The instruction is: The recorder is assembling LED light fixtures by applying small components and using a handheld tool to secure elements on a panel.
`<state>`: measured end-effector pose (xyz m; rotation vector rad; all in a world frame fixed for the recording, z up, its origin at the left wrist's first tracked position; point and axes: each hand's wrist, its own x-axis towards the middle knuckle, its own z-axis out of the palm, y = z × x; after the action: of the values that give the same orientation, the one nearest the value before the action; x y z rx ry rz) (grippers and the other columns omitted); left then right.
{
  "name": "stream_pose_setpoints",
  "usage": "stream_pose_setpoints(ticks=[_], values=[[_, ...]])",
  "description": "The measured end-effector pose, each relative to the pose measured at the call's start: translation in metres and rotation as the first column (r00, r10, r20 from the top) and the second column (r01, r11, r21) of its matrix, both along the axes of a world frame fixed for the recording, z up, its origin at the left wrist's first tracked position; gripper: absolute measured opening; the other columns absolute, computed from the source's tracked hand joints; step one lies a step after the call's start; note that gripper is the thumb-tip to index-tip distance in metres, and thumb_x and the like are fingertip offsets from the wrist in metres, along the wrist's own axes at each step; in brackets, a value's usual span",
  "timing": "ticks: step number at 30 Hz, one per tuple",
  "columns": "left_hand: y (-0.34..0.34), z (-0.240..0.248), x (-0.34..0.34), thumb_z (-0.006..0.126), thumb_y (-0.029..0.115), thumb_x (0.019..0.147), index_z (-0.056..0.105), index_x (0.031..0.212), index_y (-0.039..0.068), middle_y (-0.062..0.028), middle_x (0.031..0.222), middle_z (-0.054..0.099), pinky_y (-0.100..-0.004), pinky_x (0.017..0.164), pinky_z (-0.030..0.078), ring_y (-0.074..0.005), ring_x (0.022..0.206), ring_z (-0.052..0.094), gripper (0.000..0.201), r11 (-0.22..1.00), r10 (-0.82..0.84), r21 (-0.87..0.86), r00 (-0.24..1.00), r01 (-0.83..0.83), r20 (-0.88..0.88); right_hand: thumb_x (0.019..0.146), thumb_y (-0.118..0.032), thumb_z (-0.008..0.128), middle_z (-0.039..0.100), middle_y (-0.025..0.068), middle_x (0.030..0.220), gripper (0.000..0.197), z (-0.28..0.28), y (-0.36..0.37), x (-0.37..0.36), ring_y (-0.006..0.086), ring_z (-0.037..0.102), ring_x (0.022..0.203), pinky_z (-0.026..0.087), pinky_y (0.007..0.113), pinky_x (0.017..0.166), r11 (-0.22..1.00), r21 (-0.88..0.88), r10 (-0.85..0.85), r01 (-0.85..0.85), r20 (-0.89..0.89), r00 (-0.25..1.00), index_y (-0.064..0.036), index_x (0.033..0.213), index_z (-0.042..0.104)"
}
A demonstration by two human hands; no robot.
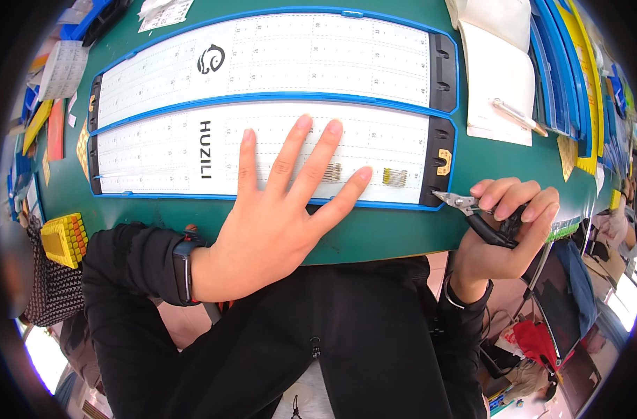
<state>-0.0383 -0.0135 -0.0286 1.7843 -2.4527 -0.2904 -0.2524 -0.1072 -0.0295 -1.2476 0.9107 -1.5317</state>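
Note:
A long blue-rimmed case [276, 99] lies unfolded on the table, its two white panels marked with dashed lines and ruler scales. My left hand [280, 188] rests palm down on the nearer panel, fingers spread, holding nothing. Beside its little finger and thumb side, a row of small thin metal pieces, perhaps fishing hooks [395, 177], is set on the panel; a similar row shows partly between two fingers. Small pliers [480, 218] with black handles are gripped in my right hand [517, 209]. Their jaws point left, at the case's black end strip [438, 160].
The case rests on a green table [374, 237]. Right of it are white paper sheets [496, 84], a pen [517, 115] and stacked blue and yellow cases [577, 70]. At the left stand a yellow basket-like container [64, 239] and several papers and boxes.

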Motion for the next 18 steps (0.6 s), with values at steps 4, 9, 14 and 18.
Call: stream_pose_setpoints(ticks=[4, 9, 14, 18], values=[[-0.001, 0.008, 0.003, 0.062, 0.006, 0.076, 0.046, 0.138, 0.017, -0.0221, 0.148, 0.029, -0.0686, 0.103, 0.019, -0.0438, 0.137, 0.027, 0.065, 1.0, -0.004, 0.013, 1.0, 0.004, 0.007, 0.101, -0.028, 0.027, 0.042, 0.007, 0.064, 0.028, 0.003, 0.0, -0.003, 0.021, 0.049, 0.055, 0.05, 0.039, 0.059, 1.0, 0.008, 0.017, -0.018, 0.103, 0.995, -0.0101, 0.08, 0.034], [0.011, 0.022, 0.015, 0.076, 0.016, 0.068, 0.033, 0.142, 0.001, -0.0204, 0.148, 0.031, -0.0584, 0.107, 0.025, -0.0429, 0.136, 0.029, 0.086, 0.992, 0.066, 0.107, 0.997, -0.061, -0.05, 0.101, -0.028, 0.024, 0.045, 0.0076, 0.069, 0.026, 0.005, 0.0, -0.009, 0.0221, 0.052, 0.063, 0.051, 0.042, 0.065, 1.0, 0.005, 0.01, -0.012, 0.256, 0.967, -0.0097, 0.089, 0.039], [0.022, 0.019, 0.021, 0.075, 0.026, 0.069, 0.036, 0.14, -0.001, -0.0196, 0.148, 0.032, -0.0566, 0.108, 0.026, -0.0424, 0.135, 0.031, 0.085, 0.992, 0.076, 0.094, 0.997, -0.078, 0.029, 0.102, -0.029, 0.022, 0.05, 0.01, 0.074, 0.03, 0.005, 0.007, 0.011, 0.0232, 0.054, 0.066, 0.052, 0.044, 0.069, 0.997, 0.021, 0.064, -0.069, 0.198, 0.978, -0.0062, 0.099, 0.043], [0.025, 0.016, 0.021, 0.072, 0.035, 0.071, 0.039, 0.14, 0.003, -0.017, 0.148, 0.033, -0.0579, 0.107, 0.026, -0.0413, 0.135, 0.032, 0.083, 0.996, 0.071, 0.054, 0.993, -0.076, 0.089, 0.102, -0.031, 0.021, 0.05, 0.0116, 0.075, 0.031, 0.002, 0.01, 0.035, 0.0256, 0.055, 0.067, 0.053, 0.048, 0.072, 0.986, 0.04, 0.152, -0.161, 0.179, 0.972, -0.007, 0.097, 0.04]])
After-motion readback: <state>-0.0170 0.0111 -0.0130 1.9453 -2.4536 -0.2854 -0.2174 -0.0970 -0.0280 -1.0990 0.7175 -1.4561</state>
